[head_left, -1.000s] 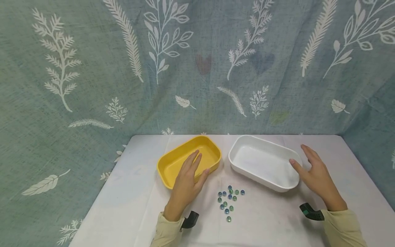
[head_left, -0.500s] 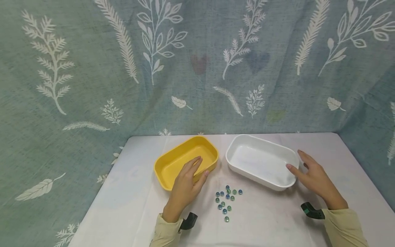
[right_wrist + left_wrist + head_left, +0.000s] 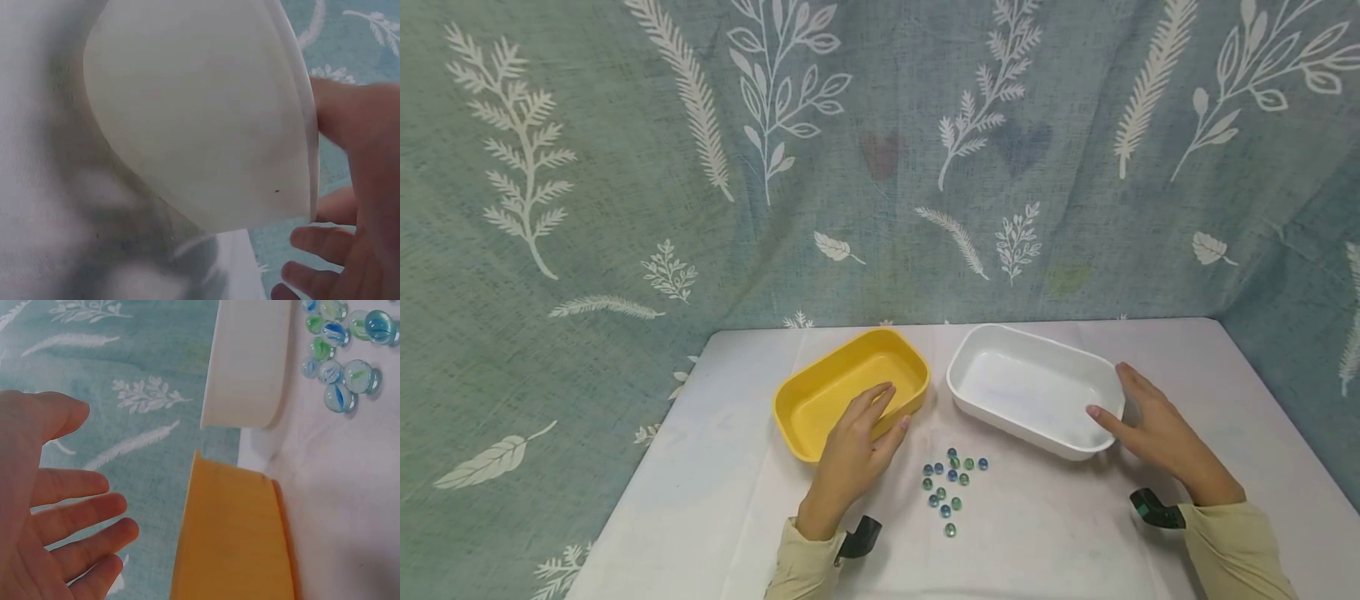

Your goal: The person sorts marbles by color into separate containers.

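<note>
My left hand (image 3: 852, 458) hovers over the near side of a yellow tray (image 3: 797, 387), fingers spread and loosely bent, holding nothing. In the left wrist view, its fingers (image 3: 94, 519) stand apart from the tray's outer wall (image 3: 234, 537). At the right end of a white tray (image 3: 1037, 392), my right hand (image 3: 1165, 429) has its thumb over the rim and its fingers beside the far corner. The right wrist view has the thumb partly hidden behind the rim, the forefinger tip right at it and the other fingers loose. Both trays are empty inside.
Several blue and green glass marbles (image 3: 952, 476) lie loose on the white-covered table (image 3: 1060, 533), in front of the gap between the trays. A patterned green cloth (image 3: 880, 208) hangs behind the table. Each wrist carries a small black camera mount (image 3: 859, 537).
My right hand has moved down and left to the white tray's rim. My left hand has dropped slightly over the yellow tray. The head view has shifted a little; the marbles stay put.
</note>
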The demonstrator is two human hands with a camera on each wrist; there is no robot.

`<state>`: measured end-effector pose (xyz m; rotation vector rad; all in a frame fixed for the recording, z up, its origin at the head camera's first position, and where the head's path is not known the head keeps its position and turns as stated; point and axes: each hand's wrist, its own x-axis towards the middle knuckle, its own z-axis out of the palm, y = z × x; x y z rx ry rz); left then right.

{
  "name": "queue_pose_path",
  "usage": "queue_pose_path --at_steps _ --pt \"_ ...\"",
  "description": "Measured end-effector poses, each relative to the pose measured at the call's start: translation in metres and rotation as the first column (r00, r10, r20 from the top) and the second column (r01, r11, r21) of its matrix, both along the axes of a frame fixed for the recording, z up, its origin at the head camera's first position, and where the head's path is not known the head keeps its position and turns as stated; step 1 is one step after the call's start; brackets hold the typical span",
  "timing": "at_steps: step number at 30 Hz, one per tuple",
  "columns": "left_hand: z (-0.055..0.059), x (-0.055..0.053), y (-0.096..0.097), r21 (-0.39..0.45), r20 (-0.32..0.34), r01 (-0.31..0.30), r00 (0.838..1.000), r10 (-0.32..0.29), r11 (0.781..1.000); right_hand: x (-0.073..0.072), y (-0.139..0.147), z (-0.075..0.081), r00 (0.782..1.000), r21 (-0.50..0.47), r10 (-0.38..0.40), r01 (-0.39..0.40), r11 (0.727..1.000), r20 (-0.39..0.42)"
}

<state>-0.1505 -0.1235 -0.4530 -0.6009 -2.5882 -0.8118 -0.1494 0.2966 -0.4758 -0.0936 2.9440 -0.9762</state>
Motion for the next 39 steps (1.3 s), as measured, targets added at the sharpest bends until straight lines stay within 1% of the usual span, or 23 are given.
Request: queue_pose_path --at_steps 3,6,13,17,22,27,29,31,33,35,36,37,39 --pt "-0.001 0.001 0.001 -0.003 0.007 -0.001 1.0 0.001 1.0 0.001 0.0 0.0 1.0 -0.007 0.019 -0.019 1.0 -0.008" --pt "-0.001 0.001 0.001 -0.006 0.01 -0.003 1.0 0.003 1.0 0.002 -0.002 -0.001 0.999 0.014 0.039 -0.038 0.999 -0.02" --pt "-0.002 0.0 0.003 -0.008 0.007 0.003 1.0 -0.003 1.0 0.002 -0.005 -0.003 0.996 0.12 0.067 -0.06 0.991 -0.052" --pt "-0.004 0.0 0.004 -0.016 0.019 0.006 1.0 -0.005 1.0 0.001 -0.005 -0.007 0.995 0.148 0.067 -0.056 0.987 -0.074" --pt "-0.006 0.001 0.006 -0.037 0.058 0.002 0.998 0.0 0.999 0.002 -0.005 -0.011 0.993 0.161 0.076 -0.061 0.985 -0.092" --pt "-0.01 0.003 0.007 -0.077 0.127 0.002 0.992 0.008 0.997 0.001 -0.004 -0.011 0.993 0.186 0.091 -0.076 0.98 -0.072" --pt "-0.011 0.002 0.007 -0.085 0.134 0.008 0.991 0.004 0.996 0.001 -0.004 -0.01 0.993 0.192 0.092 -0.077 0.978 -0.069" --pt "-0.013 0.001 0.008 -0.085 0.114 -0.003 0.993 0.013 0.996 0.001 -0.004 -0.009 0.994 0.193 0.091 -0.077 0.978 -0.067" --pt "-0.012 -0.001 0.008 -0.07 0.069 -0.019 0.997 0.024 0.997 0.001 -0.004 -0.008 0.994 0.193 0.09 -0.076 0.978 -0.066" --pt "-0.01 -0.003 0.008 -0.038 0.016 -0.029 0.999 0.03 0.999 0.0 -0.003 -0.007 0.994 0.194 0.089 -0.075 0.978 -0.065" --pt "-0.008 -0.004 0.008 -0.022 -0.01 -0.029 1.0 0.029 0.999 0.0 -0.003 -0.007 0.994 0.195 0.087 -0.073 0.978 -0.066" --pt "-0.007 -0.003 0.007 -0.006 -0.027 -0.024 0.999 0.024 1.0 0.0 -0.004 -0.007 0.994 0.196 0.089 -0.075 0.978 -0.065" --pt "-0.005 0.001 0.005 0.023 -0.04 0.0 0.999 0.001 1.0 0.001 -0.005 -0.008 0.994 0.193 0.091 -0.078 0.978 -0.06"
